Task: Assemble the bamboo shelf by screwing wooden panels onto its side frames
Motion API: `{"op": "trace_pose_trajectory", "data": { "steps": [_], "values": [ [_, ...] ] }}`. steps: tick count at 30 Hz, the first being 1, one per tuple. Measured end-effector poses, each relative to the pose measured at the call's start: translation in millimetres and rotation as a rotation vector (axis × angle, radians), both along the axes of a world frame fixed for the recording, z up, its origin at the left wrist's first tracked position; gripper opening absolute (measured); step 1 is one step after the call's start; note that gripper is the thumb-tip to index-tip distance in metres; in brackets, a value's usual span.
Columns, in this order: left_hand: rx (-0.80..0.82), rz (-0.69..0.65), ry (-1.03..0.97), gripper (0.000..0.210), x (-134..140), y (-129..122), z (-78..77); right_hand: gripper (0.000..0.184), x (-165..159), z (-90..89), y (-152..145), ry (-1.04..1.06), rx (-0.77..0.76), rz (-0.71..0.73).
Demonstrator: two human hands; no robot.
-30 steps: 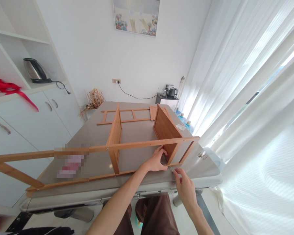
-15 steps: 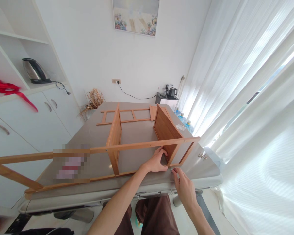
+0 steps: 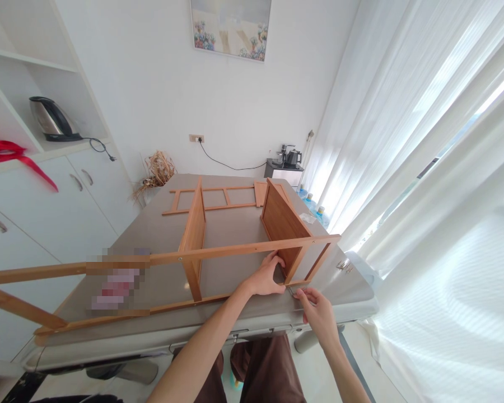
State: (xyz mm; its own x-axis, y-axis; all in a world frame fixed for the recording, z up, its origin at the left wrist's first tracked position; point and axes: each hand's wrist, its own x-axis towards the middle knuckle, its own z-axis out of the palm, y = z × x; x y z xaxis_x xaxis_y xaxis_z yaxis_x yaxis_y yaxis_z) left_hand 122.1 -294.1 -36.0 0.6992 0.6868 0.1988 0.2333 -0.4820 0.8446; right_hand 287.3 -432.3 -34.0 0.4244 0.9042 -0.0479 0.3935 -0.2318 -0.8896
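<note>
A wooden shelf frame [image 3: 231, 251] lies on its side along the front of the table, with two upright shelf boards [image 3: 193, 224] set across it. My left hand [image 3: 264, 278] is closed around the lower front rail beside the right shelf board [image 3: 283, 224], thumb and fingers on either side of the joint. Just right of it, my right hand [image 3: 319, 314] pinches a thin metal hex key [image 3: 293, 291] whose tip reaches the rail under that board. The screw head there is too small to make out.
Behind, a ladder-like wooden side frame [image 3: 228, 197] lies flat on the table [image 3: 231, 228]. Several loose screws [image 3: 344, 266] rest near the right edge, and a clear plastic bag [image 3: 307, 218] lies farther back. A pixelated patch [image 3: 116, 288] covers something at the left.
My right hand has turned slightly at the hex key, its fingers shifting a little. My left hand keeps its hold on the frame. The view has shifted slightly.
</note>
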Motion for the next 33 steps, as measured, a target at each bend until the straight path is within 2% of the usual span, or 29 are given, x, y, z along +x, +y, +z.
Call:
{"op": "trace_pose_trajectory", "data": {
  "steps": [4,6,13,26,33],
  "values": [
    [0.004,-0.003,0.004,0.058,0,0,-0.4,0.047,-2,-5.6,-5,0.064,0.014,-0.008],
    [0.004,-0.002,0.003,0.058,0,0,-0.6,0.046,-4,-7.4,-8,0.027,0.037,-0.014],
    [-0.006,-0.005,0.007,0.057,0,1,-1.3,0.036,-11,-13.9,-9,-0.357,0.134,0.044],
    [-0.006,-0.014,-0.004,0.058,-1,1,-2.0,0.036,-11,-18.2,-8,-0.68,0.204,0.091],
    [0.006,-0.008,-0.006,0.058,1,2,-4.4,0.039,-13,-20.4,-8,-0.981,0.269,0.152]
  ]
}}
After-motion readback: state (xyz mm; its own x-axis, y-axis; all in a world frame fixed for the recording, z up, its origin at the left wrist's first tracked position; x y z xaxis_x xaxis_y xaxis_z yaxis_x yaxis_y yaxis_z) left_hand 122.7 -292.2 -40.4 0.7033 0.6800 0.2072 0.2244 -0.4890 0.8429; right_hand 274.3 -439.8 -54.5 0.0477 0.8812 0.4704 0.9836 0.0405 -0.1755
